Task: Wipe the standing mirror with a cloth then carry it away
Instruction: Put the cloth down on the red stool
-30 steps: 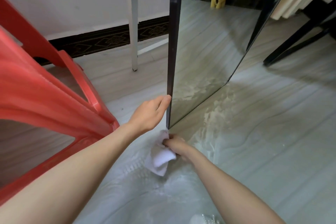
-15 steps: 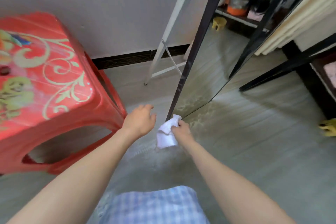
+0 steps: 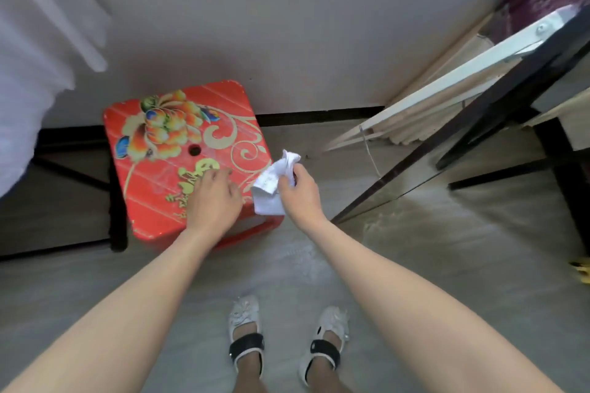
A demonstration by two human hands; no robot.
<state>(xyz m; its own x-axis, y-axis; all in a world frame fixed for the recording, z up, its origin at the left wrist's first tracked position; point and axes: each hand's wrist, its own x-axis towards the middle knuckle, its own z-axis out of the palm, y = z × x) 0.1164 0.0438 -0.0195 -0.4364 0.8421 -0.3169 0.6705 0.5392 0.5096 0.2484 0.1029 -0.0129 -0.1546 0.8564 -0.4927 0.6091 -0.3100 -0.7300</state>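
The white cloth point(image 3: 276, 183) is gripped in the curled right hand point(image 3: 301, 193), held above the floor. The left hand point(image 3: 214, 199) is spread, fingers relaxed, over the red stool point(image 3: 178, 153). The standing mirror point(image 3: 447, 166) is seen leaning at right, untouched.

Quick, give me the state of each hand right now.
Left hand: open, fingers relaxed over the red stool, holding nothing.
Right hand: closed on the white cloth.

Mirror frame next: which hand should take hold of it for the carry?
Probably the left hand: it is open and holds nothing, over the red stool. The right hand is nearer the mirror but grips the cloth.
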